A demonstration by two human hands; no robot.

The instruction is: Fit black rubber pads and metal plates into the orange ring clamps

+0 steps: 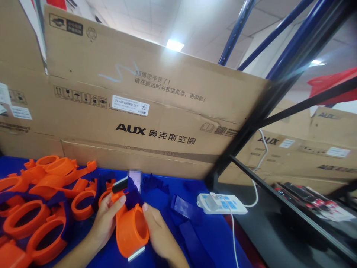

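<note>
Between my hands is an orange plastic tape dispenser [129,234] with a wide ring, a dark blue part at its top and a black roller-like bar at its upper left. My left hand [106,214] is closed on its upper left side, thumb on the orange plastic just under the black bar. On the other side, my right hand [156,227] grips the ring's right rim, with the thumb up near the blue part. A light strip shows under the ring. Most of my fingers are hidden behind the dispenser.
A pile of orange ring-shaped parts [25,219] with blue pieces covers the left of the blue table. Loose blue parts [185,208] lie to the right, beside a white power strip [221,204] with cables. Behind stands a large cardboard box [167,111]; a dark metal post [237,149] rises at right.
</note>
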